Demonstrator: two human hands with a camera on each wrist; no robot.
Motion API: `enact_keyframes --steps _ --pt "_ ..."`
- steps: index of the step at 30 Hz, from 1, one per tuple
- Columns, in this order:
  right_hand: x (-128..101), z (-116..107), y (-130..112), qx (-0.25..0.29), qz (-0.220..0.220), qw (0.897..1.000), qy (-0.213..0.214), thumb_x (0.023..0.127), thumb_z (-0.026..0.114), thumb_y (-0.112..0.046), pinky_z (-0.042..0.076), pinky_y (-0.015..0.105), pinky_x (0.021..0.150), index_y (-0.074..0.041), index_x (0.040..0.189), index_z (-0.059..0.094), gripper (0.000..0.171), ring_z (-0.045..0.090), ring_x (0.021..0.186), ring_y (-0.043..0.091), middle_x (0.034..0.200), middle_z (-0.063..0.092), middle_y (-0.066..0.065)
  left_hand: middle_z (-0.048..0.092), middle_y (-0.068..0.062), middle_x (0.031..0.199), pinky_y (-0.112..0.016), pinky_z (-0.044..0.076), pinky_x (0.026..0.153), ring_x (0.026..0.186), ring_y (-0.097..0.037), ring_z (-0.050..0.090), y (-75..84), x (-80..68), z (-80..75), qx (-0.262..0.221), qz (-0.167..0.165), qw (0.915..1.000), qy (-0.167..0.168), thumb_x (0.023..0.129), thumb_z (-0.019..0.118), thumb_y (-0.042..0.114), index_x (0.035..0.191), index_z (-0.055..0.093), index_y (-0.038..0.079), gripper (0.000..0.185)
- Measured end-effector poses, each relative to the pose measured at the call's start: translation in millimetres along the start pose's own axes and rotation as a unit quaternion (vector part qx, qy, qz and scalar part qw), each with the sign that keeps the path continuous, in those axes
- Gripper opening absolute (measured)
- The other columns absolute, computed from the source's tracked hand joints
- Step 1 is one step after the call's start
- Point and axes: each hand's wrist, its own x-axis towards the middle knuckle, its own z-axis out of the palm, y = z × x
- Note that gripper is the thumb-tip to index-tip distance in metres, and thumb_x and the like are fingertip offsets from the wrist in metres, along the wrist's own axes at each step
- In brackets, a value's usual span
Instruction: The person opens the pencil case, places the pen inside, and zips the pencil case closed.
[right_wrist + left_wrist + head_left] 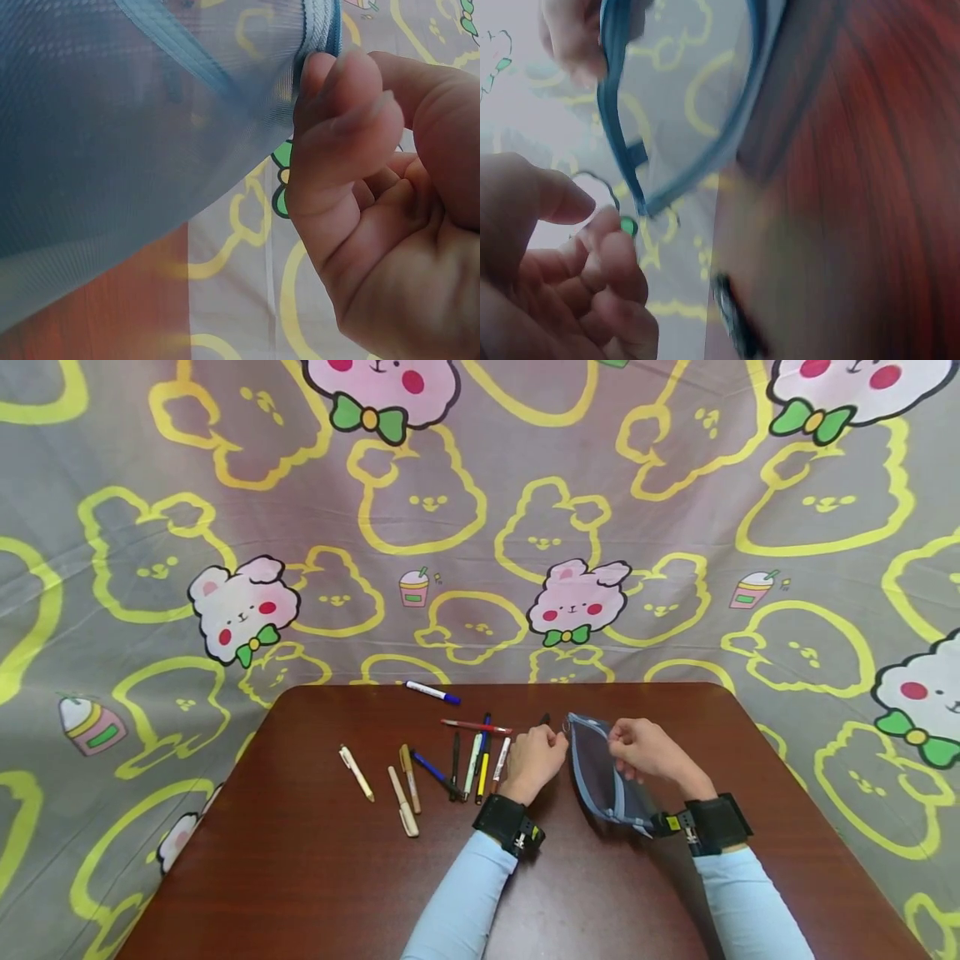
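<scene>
A blue mesh zip pouch (592, 760) is held up over the right half of the table, its mouth spread apart. My right hand (652, 752) pinches the zippered edge between thumb and fingers, as the right wrist view shows at the zipper (321, 26). Close to the pouch's far corner, my left hand (534, 760) has loosely bent fingers (619, 262) with nothing between them. A black pen (735, 319) lies on the table beyond the left hand.
Several pens and markers lie left of the left hand, among them a yellow marker (482, 777), a red pen (476, 726) and a beige pen (402, 802). A blue-capped white marker (432, 692) is at the table's back edge, before a patterned cloth (465, 527).
</scene>
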Motion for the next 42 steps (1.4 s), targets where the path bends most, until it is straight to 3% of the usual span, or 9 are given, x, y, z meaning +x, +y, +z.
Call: enact_keyframes --steps 4,7,14,26,33,42 --pt "-0.2 -0.6 -1.1 -0.006 0.000 1.000 0.004 0.094 0.056 -0.013 0.051 0.037 0.048 -0.005 0.098 0.055 0.009 0.058 0.052 0.022 0.066 0.061 0.007 0.066 0.000 0.072 -0.032 0.045 0.054 0.064 -0.021 0.064 -17.8 5.3 -7.2 0.024 0.004 0.9995 0.023 0.092 0.059 0.033 0.077 0.061 0.019 0.021" --pt "-1.5 -2.4 -1.4 -0.014 -0.002 1.000 0.009 0.094 0.055 -0.014 0.050 0.034 0.047 -0.006 0.097 0.055 0.009 0.057 0.052 0.022 0.066 0.060 0.006 0.066 0.000 0.075 -0.031 0.044 0.053 0.064 -0.021 0.062 -25.7 10.0 -10.4 0.038 0.009 0.9991 0.012 0.093 0.060 0.031 0.080 0.059 0.017 0.019" --pt "-2.8 -3.9 -1.4 -0.018 -0.002 1.000 0.010 0.094 0.056 -0.014 0.050 0.034 0.048 -0.006 0.098 0.055 0.010 0.058 0.054 0.023 0.067 0.061 0.006 0.063 -0.001 0.074 -0.028 0.044 0.050 0.062 -0.020 0.061 -31.3 19.2 -7.2 0.085 0.032 0.9958 -0.014 0.093 0.061 0.027 0.080 0.059 0.014 0.019" --pt "-6.7 -5.0 1.0 -0.012 0.000 1.000 0.006 0.093 0.056 -0.013 0.050 0.033 0.048 -0.006 0.098 0.055 0.009 0.057 0.053 0.022 0.066 0.060 0.006 0.063 -0.008 0.089 -0.040 0.051 0.062 0.074 -0.031 0.065 -38.9 23.1 5.7 0.116 0.010 0.9932 -0.005 0.090 0.064 0.026 0.088 0.058 0.014 0.014" --pt "-7.3 -3.6 2.4 -0.010 -0.001 1.000 0.007 0.093 0.058 -0.011 0.050 0.033 0.046 -0.006 0.097 0.056 0.007 0.057 0.052 0.022 0.065 0.060 0.006 0.063 -0.013 0.100 -0.042 0.051 0.062 0.079 -0.033 0.065 -34.3 25.5 6.0 0.136 -0.028 0.9874 -0.076 0.092 0.064 0.032 0.105 0.058 0.008 0.028" --pt "-2.9 -2.0 4.7 -0.007 -0.009 1.000 0.004 0.094 0.058 -0.012 0.050 0.033 0.047 -0.005 0.097 0.056 0.007 0.058 0.052 0.022 0.065 0.061 0.006 0.070 -0.013 0.101 -0.043 0.053 0.066 0.090 -0.030 0.068 -29.9 34.8 5.4 0.180 -0.042 0.9756 -0.118 0.090 0.064 0.036 0.110 0.061 0.007 0.035"
